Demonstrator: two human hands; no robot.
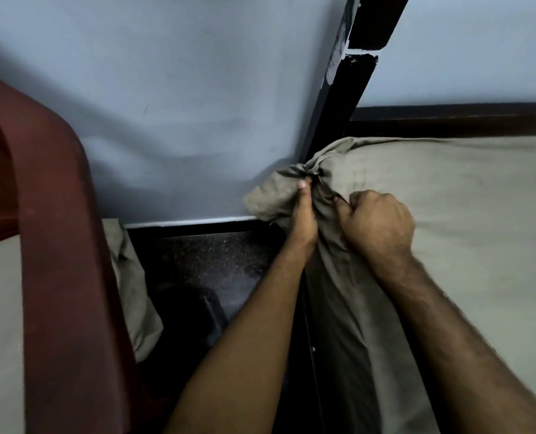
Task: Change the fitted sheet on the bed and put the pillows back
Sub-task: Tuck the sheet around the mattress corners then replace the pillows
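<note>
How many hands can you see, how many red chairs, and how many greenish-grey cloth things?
Hands: 2, the left hand and right hand, both gripping the sheet corner.
Red chairs: 1, the red plastic chair.
Greenish-grey cloth things: 2, the fitted sheet and the pillow.
Total: 5

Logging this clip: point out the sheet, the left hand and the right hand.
sheet [467, 195], head view, flat stretch on top of the bed
left hand [304, 214], head view, middle of the hand
right hand [379, 223], head view, back of the fist
</note>
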